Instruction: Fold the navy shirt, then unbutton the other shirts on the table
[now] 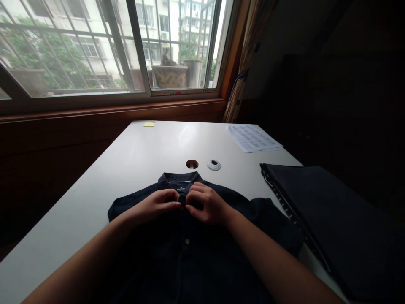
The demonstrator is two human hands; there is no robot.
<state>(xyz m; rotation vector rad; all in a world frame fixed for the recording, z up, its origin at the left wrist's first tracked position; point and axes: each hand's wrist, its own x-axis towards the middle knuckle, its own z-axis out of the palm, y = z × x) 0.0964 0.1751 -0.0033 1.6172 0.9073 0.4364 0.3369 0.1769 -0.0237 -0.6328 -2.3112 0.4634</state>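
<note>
A dark navy shirt (152,257) lies spread on the white table, its collar (164,181) pointing toward the window. Just below the collar, my left hand (163,200) pinches the front placket between thumb and fingers. Close beside it on the right, my right hand (205,202) grips the same stretch of placket with curled fingers. The fabric between the fingertips is slightly raised; whatever button is there is mostly hidden. Lower down the front, a pale button (187,241) shows.
Dark folded fabric with a striped edge (322,202) covers the table's right side. Printed sheets (253,138) and a yellow sticky note (149,124) lie at the far edge. A round cable hole (192,164) and its cover (214,165) sit beyond the collar.
</note>
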